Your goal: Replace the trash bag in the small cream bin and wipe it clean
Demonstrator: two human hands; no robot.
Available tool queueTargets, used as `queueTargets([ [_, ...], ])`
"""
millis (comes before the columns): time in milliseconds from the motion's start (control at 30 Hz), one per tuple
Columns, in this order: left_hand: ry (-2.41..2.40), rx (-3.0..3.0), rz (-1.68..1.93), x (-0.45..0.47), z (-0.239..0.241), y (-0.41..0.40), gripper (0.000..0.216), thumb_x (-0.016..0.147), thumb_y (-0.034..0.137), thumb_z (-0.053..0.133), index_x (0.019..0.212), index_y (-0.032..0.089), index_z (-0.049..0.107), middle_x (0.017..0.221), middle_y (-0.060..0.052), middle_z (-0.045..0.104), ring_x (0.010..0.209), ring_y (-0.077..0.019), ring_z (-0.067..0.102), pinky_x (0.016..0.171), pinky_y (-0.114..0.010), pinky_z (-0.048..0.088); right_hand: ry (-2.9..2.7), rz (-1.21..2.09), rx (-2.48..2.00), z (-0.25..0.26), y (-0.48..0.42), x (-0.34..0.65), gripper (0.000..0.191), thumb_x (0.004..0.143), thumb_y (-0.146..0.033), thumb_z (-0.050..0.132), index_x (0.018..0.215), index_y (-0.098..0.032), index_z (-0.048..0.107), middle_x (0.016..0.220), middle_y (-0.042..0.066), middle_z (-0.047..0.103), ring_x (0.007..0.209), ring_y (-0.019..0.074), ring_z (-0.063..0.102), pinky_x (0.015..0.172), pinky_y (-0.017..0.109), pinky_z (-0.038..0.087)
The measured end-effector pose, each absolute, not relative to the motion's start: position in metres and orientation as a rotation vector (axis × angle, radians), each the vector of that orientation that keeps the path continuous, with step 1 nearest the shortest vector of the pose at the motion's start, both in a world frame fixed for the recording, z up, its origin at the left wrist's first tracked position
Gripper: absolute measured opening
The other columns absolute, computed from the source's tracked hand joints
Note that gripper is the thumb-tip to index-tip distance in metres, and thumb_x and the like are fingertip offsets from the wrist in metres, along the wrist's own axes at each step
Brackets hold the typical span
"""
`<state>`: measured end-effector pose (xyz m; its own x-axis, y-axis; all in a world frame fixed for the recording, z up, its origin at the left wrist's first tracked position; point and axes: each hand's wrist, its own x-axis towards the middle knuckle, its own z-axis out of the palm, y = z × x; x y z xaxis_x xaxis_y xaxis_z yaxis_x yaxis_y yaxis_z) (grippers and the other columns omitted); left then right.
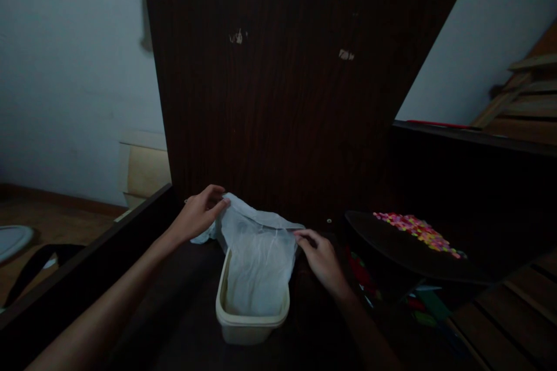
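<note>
A thin white plastic bag (263, 261) hangs stretched between my two hands, its lower part down inside a cream rectangular plastic bin (252, 324). My left hand (202, 211) pinches the upper left corner of the bag's edge. At the upper right corner, my right hand (319, 258) grips the edge between thumb and fingers. The bin stands on a dark wooden surface, its near rim bare and its far rim covered by the bag. A crumpled whitish bit of plastic (204, 236) shows below my left hand.
A dark wooden panel (278, 98) rises behind the bin. To the right, a dark curved shelf (391, 249) bears a strip of small colourful pieces (420, 232), with assorted items below it. A low dark side board (87, 255) runs along the left.
</note>
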<state>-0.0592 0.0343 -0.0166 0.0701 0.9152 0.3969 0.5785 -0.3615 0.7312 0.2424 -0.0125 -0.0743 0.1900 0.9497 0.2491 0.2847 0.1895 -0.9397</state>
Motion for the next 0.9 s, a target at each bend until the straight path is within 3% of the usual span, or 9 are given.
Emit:
queueTargets([
  [67,1.616,1.983,1.167,-0.066,-0.023,0.029,0.044,0.083,0.061,0.056,0.102,0.021,0.061,0.095,-0.01,0.076,0.079,-0.0273,0.073,0.072,-0.037,0.056,-1.29,0.777,-1.358,-0.084,-0.014,0.245,0.027,0.068,-0.045,0.075,0.081,-0.021,0.074,0.081,0.005,0.074,0.072,0.0208,0.067,0.066,0.033,0.054],
  [167,1.78,1.972,1.135,-0.075,-0.033,0.013,0.041,0.084,0.063,0.053,0.081,0.023,0.059,0.074,-0.005,0.07,0.066,-0.0259,0.068,0.064,-0.034,0.049,-1.259,0.929,-1.386,-0.099,-0.021,0.248,0.042,0.068,-0.06,0.075,0.071,-0.02,0.062,0.058,-0.001,0.063,0.045,0.014,0.055,0.042,0.025,0.043],
  [267,1.712,1.786,0.987,-0.079,-0.046,-0.003,0.052,0.085,0.071,0.047,0.063,0.024,0.054,0.057,-0.003,0.061,0.058,-0.0243,0.064,0.056,-0.031,0.044,-1.246,1.159,-1.403,-0.111,-0.027,0.248,0.057,0.074,-0.076,0.064,0.063,-0.021,0.054,0.046,0.0,0.058,0.035,0.0146,0.053,0.035,0.024,0.04],
  [333,1.558,1.529,0.804,-0.077,-0.057,-0.01,0.059,0.08,0.078,0.046,0.062,0.023,0.055,0.054,-0.004,0.062,0.052,-0.0231,0.061,0.049,-0.03,0.042,-1.185,1.426,-1.4,-0.119,-0.027,0.247,0.063,0.077,-0.081,0.057,0.065,-0.019,0.057,0.047,0.002,0.06,0.038,0.0164,0.058,0.038,0.025,0.046],
  [467,1.332,1.262,0.657,-0.066,-0.075,-0.01,0.069,0.07,0.084,0.054,0.083,0.017,0.065,0.065,-0.008,0.071,0.055,-0.0238,0.066,0.05,-0.03,0.046,-1.013,1.783,-1.339,-0.128,-0.022,0.243,0.071,0.077,-0.085,0.053,0.083,-0.015,0.067,0.065,0.008,0.072,0.052,0.0182,0.069,0.052,0.028,0.055],
  [667,1.156,1.211,0.806,-0.049,-0.071,0.019,0.074,0.079,0.08,0.047,0.117,0.018,0.062,0.093,-0.011,0.077,0.08,-0.0286,0.074,0.069,-0.037,0.056,-0.892,1.723,-1.037,-0.108,-0.012,0.22,0.058,0.075,-0.069,0.071,0.105,-0.02,0.071,0.1,0.008,0.079,0.096,0.0256,0.075,0.083,0.04,0.058],
  [767,1.114,1.237,0.862,-0.039,-0.062,0.03,0.07,0.085,0.076,0.043,0.127,0.021,0.057,0.099,-0.01,0.076,0.095,-0.0287,0.074,0.08,-0.039,0.057,-0.879,1.618,-0.913,-0.093,-0.007,0.209,0.049,0.072,-0.058,0.077,0.101,-0.019,0.073,0.102,0.008,0.079,0.107,0.0283,0.072,0.095,0.043,0.054],
  [900,1.066,1.446,1.114,-0.023,-0.045,0.037,0.064,0.086,0.073,0.046,0.122,0.022,0.061,0.097,-0.011,0.075,0.097,-0.0316,0.073,0.079,-0.042,0.059,-0.826,1.501,-0.854,-0.078,0.005,0.206,0.045,0.064,-0.052,0.082,0.092,-0.018,0.074,0.097,0.009,0.079,0.108,0.0315,0.071,0.1,0.045,0.051],
])
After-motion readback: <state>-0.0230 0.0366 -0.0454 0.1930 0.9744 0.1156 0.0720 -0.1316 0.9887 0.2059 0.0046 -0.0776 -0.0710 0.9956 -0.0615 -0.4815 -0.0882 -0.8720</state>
